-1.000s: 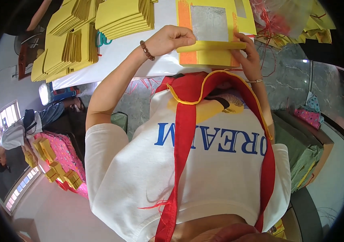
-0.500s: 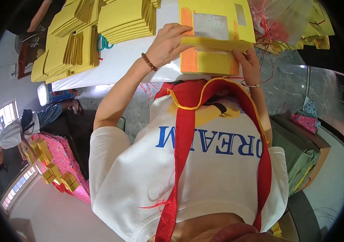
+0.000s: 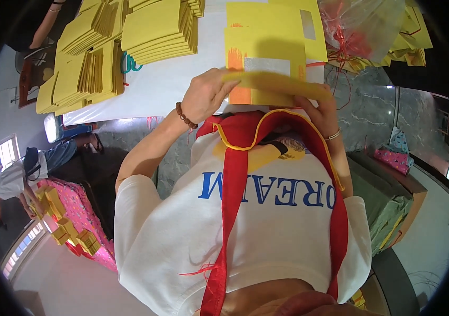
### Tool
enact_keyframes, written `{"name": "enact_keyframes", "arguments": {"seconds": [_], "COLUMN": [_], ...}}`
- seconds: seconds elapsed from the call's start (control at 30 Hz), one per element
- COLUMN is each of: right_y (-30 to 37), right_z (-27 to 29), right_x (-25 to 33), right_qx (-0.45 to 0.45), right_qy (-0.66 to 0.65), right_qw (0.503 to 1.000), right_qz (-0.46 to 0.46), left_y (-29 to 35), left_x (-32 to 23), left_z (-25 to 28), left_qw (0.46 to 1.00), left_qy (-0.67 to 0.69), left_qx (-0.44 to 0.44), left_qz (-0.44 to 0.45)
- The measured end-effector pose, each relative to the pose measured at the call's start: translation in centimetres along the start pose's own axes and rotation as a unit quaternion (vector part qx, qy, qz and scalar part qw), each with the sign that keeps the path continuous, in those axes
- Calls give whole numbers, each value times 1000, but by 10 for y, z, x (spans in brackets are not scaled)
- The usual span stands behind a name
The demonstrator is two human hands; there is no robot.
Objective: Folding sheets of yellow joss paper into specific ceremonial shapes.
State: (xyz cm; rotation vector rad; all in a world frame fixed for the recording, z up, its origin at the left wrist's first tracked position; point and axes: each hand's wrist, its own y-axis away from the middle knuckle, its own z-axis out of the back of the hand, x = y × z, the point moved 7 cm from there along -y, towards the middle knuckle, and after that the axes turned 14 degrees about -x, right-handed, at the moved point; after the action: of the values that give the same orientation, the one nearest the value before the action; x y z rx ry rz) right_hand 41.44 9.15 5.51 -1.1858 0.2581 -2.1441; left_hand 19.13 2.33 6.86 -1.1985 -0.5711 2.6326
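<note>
A yellow paper sheet (image 3: pixel 272 84), seen nearly edge-on and blurred, stretches between my two hands just above the table's near edge. My left hand (image 3: pixel 206 95), with a brown bead bracelet at the wrist, pinches its left end. At the right end, my right hand (image 3: pixel 319 110) grips it with the fingers partly hidden behind the sheet. Below lies another yellow sheet with a silver foil patch (image 3: pixel 266 65) and an orange band (image 3: pixel 237 60) along its left side. Farther back, more yellow paper (image 3: pixel 266 16) lies under that one.
Stacks of folded yellow paper (image 3: pixel 158 26) stand at the left of the white-covered table (image 3: pixel 177 66), beside green-handled scissors (image 3: pixel 130 63). A clear plastic bag (image 3: pixel 361 29) with red string sits at the right. A person (image 3: pixel 14 176) handles yellow bundles at far left.
Both hands have come toward my body with the held paper, which has tilted. The yellow sheets on the table now show spread one behind the other.
</note>
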Motion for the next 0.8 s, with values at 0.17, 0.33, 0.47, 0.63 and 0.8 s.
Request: {"name": "enact_keyframes", "arguments": {"seconds": [0.17, 0.33, 0.47, 0.63, 0.8], "right_y": [-21, -31, -32, -30, -31], "right_z": [-13, -13, -22, -26, -25], "right_x": [-13, -20, -31, -41, -42], "right_qx": [-88, -147, -94, -132, -115], "right_qy": [-76, -128, -60, -105, -57], "right_qw": [971, 953, 961, 953, 949], "right_qz": [-210, -232, -254, -251, -287], "left_y": [-11, -14, -19, -25, -26], "left_x": [34, 67, 70, 74, 74], "left_z": [-9, -25, -28, -27, -27], "left_qw": [982, 925, 892, 881, 872], "left_qy": [19, 185, 236, 245, 258], "left_qx": [-11, -24, -19, 0, -10], "left_qz": [188, 332, 385, 405, 416]}}
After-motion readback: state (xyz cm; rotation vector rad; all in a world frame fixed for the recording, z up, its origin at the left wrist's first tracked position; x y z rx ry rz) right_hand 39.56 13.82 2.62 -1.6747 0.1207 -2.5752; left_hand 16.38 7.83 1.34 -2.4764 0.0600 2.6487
